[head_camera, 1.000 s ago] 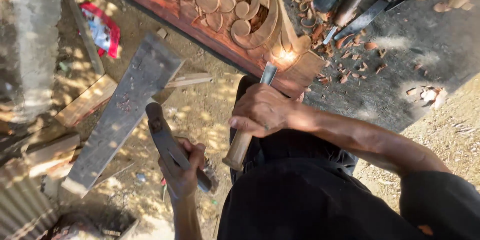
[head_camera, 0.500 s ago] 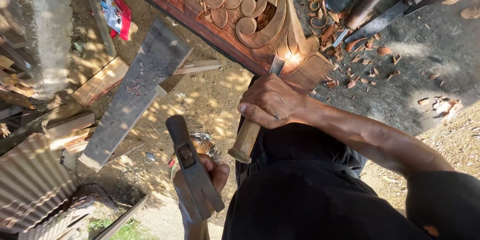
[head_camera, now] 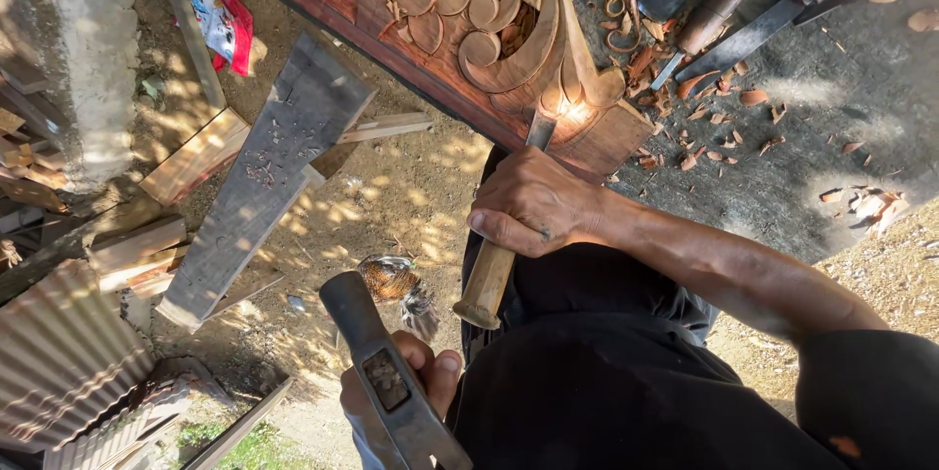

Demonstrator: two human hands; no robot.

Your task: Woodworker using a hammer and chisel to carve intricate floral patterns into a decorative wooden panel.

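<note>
- I am seeing the chisel (head_camera: 504,235) standing steeply, its blade tip touching the lower corner of the carved wooden panel (head_camera: 460,20), its pale wooden handle pointing down toward the dark trousers (head_camera: 606,362).
- The right hand (head_camera: 533,204) is wrapping its fingers tight around the chisel shaft, just below the panel.
- The left hand (head_camera: 401,387) is gripping a hammer (head_camera: 377,372) by the handle, fingers closed, head hanging below the chisel butt and apart from it.
- Wood shavings (head_camera: 704,89) are lying scattered beside the panel.
- 1 grey plank (head_camera: 264,177) is lying on the dirt, well left.
- Corrugated sheet (head_camera: 59,353) is occupying the lower-left corner.
</note>
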